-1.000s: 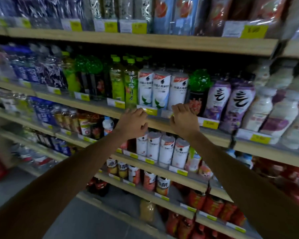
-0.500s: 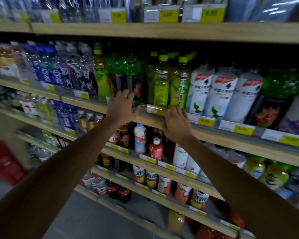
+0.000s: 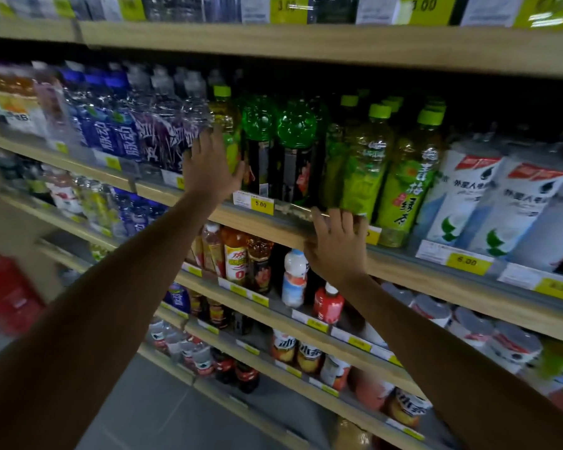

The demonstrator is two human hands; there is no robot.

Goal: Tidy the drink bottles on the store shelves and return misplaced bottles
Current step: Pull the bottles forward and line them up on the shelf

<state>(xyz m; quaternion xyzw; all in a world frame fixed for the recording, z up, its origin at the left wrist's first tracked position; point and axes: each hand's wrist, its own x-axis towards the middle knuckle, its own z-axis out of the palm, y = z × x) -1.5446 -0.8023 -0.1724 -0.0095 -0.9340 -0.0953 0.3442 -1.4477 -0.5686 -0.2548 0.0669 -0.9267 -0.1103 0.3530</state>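
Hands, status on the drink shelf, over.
Left hand open, flat against a lime-capped bottle beside the dark green-topped bottles. Right hand open on the shelf edge below the green tea bottles. Nothing gripped, nothing blocking.

Both bare arms stretch forward and up, the left hand [image 3: 212, 167] raised higher with fingers spread flat, the right hand [image 3: 335, 245] lower, palm forward, fingers splayed; neither grips anything

place: shop | evidence: shelves [image 3: 273, 224] of drink bottles [image 3: 361, 164], yellow price tags [image 3: 260, 204]
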